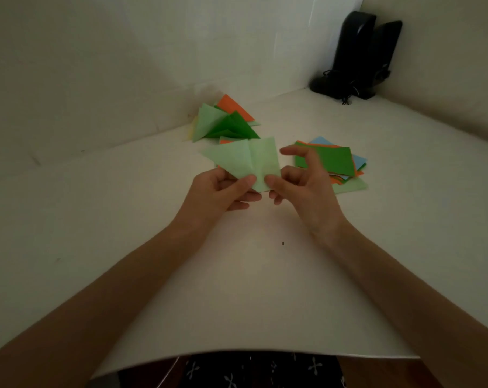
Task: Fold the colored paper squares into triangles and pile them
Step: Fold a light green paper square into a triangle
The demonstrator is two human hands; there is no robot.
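White table (125,219), pale walls (97,65), green paper (245,161) held

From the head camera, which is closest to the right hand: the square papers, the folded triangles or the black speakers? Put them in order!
1. square papers, just beyond the right hand pinching the light green paper.
2. folded triangles, farther back, left.
3. black speakers, far right corner.

The right hand (301,186) covers part of the square stack (338,161); the pale green paper (245,159) hides the near, seemingly orange edge of the triangle pile (223,123).
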